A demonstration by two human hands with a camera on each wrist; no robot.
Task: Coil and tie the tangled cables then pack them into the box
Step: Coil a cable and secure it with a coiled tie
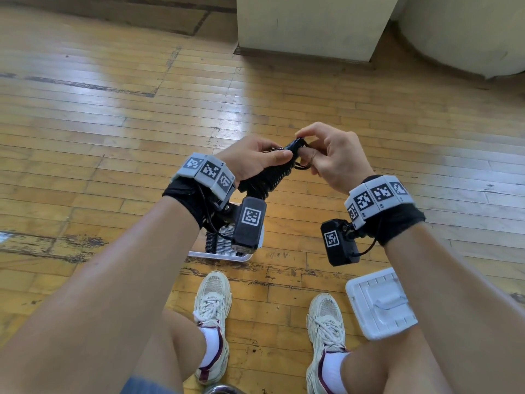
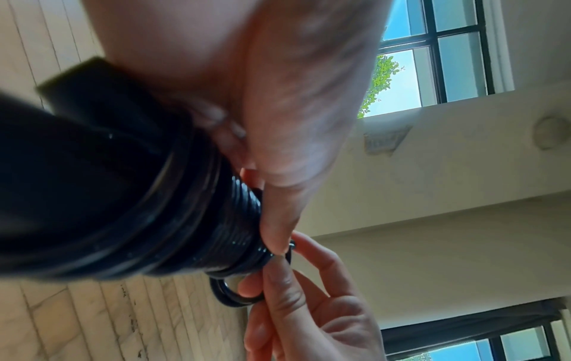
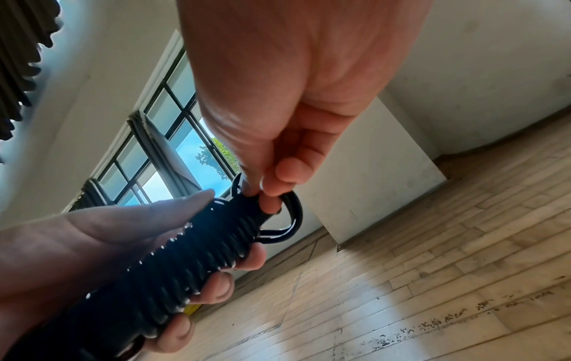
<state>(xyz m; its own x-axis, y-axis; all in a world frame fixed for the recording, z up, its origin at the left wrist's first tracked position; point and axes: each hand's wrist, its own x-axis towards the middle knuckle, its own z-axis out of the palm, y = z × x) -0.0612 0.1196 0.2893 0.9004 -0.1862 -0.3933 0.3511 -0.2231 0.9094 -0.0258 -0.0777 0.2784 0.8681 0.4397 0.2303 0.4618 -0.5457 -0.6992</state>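
A black coiled cable (image 1: 270,177) is held in the air above the wooden floor, between both hands. My left hand (image 1: 255,157) wraps its fingers round the spiral body of the black coiled cable (image 3: 173,266) (image 2: 197,227). My right hand (image 1: 321,155) pinches the cable's far end, where a loose black loop (image 3: 289,219) (image 2: 237,293) sticks out. The white box (image 1: 221,255) lies on the floor below my left wrist, mostly hidden by the wrist camera; coiled cables show inside it.
A white lid (image 1: 380,302) lies on the floor at the right, next to my right shoe (image 1: 326,331). My left shoe (image 1: 213,302) stands below the box. A pale pillar base (image 1: 309,27) rises at the far end of the floor.
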